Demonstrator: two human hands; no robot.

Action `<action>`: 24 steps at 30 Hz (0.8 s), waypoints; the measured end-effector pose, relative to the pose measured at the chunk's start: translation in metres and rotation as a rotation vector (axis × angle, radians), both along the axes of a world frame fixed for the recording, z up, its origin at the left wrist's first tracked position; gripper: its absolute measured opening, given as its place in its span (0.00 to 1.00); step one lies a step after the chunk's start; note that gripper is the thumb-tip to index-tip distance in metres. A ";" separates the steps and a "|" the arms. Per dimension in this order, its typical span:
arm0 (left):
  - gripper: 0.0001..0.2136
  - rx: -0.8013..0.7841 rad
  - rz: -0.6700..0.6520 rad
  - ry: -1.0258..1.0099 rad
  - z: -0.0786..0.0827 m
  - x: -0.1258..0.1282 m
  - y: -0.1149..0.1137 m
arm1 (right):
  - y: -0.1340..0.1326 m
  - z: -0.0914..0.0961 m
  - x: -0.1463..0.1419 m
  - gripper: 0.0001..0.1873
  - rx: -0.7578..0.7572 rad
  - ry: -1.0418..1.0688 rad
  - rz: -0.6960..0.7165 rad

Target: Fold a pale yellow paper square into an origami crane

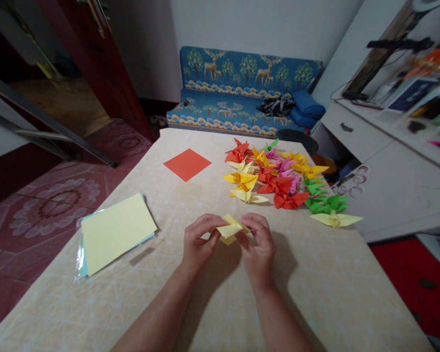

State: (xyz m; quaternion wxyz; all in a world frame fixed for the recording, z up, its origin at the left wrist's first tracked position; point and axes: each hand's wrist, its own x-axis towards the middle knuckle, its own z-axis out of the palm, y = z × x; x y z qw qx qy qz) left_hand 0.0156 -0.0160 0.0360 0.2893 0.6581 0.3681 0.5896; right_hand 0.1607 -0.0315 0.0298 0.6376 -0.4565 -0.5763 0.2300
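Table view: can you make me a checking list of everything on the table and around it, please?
Surface: beige table with a faint crisscross pattern.
Job's things: folded yellow paper, between both hands.
Clutter: pile of folded paper figures in red, yellow, green and pink; red square sheet lying flat; stack of pale yellow sheets in a clear sleeve.
Grippers: left hand and right hand both pinch the folded yellow paper.
Cables: thin dark cable on the wall at right.
Surroundings: blue sofa with deer print, white cabinet, red patterned floor.
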 end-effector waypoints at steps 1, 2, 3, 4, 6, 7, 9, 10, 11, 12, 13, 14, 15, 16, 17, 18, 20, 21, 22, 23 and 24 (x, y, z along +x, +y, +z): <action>0.08 -0.002 0.001 0.000 -0.001 0.000 0.000 | 0.000 0.001 0.001 0.10 0.038 -0.077 -0.003; 0.09 -0.003 0.003 0.001 -0.002 0.000 0.000 | -0.001 0.003 0.002 0.11 0.061 -0.139 -0.007; 0.09 -0.003 0.004 0.004 -0.003 0.000 0.000 | -0.001 0.004 0.003 0.12 0.073 -0.183 -0.012; 0.09 -0.002 0.006 0.007 -0.004 0.000 0.000 | -0.001 0.004 0.004 0.12 0.077 -0.211 -0.020; 0.09 -0.003 0.011 0.017 -0.004 0.001 0.000 | -0.001 0.004 0.005 0.12 0.072 -0.239 -0.040; 0.08 -0.007 0.012 0.027 -0.003 0.001 0.000 | 0.000 0.004 0.006 0.10 0.070 -0.248 -0.053; 0.07 -0.031 0.011 0.049 -0.002 0.002 0.001 | 0.001 0.002 0.006 0.06 0.059 -0.262 -0.071; 0.06 -0.045 0.006 0.056 -0.001 0.003 0.001 | 0.002 0.002 0.006 0.04 0.054 -0.264 -0.077; 0.05 -0.062 0.000 0.059 0.000 0.003 0.001 | 0.003 0.001 0.006 0.03 0.048 -0.260 -0.077; 0.05 -0.081 -0.006 0.056 0.001 0.004 0.001 | 0.003 0.001 0.005 0.03 0.038 -0.246 -0.070; 0.04 -0.101 -0.010 0.046 0.001 0.004 0.001 | 0.003 0.000 0.005 0.04 0.023 -0.221 -0.058; 0.04 -0.123 -0.013 0.030 0.002 0.005 0.001 | 0.004 0.000 0.004 0.04 0.003 -0.183 -0.043; 0.04 -0.151 -0.011 0.011 0.002 0.005 0.001 | 0.003 0.000 0.003 0.04 -0.029 -0.133 -0.025; 0.03 -0.186 -0.006 -0.011 0.001 0.006 0.001 | 0.003 0.000 0.001 0.05 -0.079 -0.075 -0.007; 0.03 -0.231 -0.001 -0.034 0.001 0.006 0.000 | 0.003 0.000 0.000 0.05 -0.143 -0.011 0.008; 0.03 -0.288 0.004 -0.062 0.001 0.006 0.000 | 0.002 -0.001 -0.002 0.06 -0.213 0.054 0.013; 0.03 -0.422 0.012 -0.136 0.000 0.007 0.001 | 0.002 -0.001 -0.004 0.09 -0.344 0.172 0.002; 0.04 -0.487 0.010 -0.176 0.000 0.007 0.001 | 0.002 -0.002 -0.004 0.11 -0.387 0.216 -0.006; 0.07 -0.545 0.000 -0.212 -0.001 0.007 0.001 | 0.002 -0.002 -0.005 0.12 -0.411 0.245 -0.011; 0.12 -0.595 -0.017 -0.244 -0.001 0.007 0.001 | 0.002 -0.003 -0.004 0.13 -0.424 0.260 -0.013; 0.15 -0.636 -0.034 -0.270 -0.001 0.008 0.001 | 0.002 -0.003 -0.004 0.13 -0.433 0.264 -0.010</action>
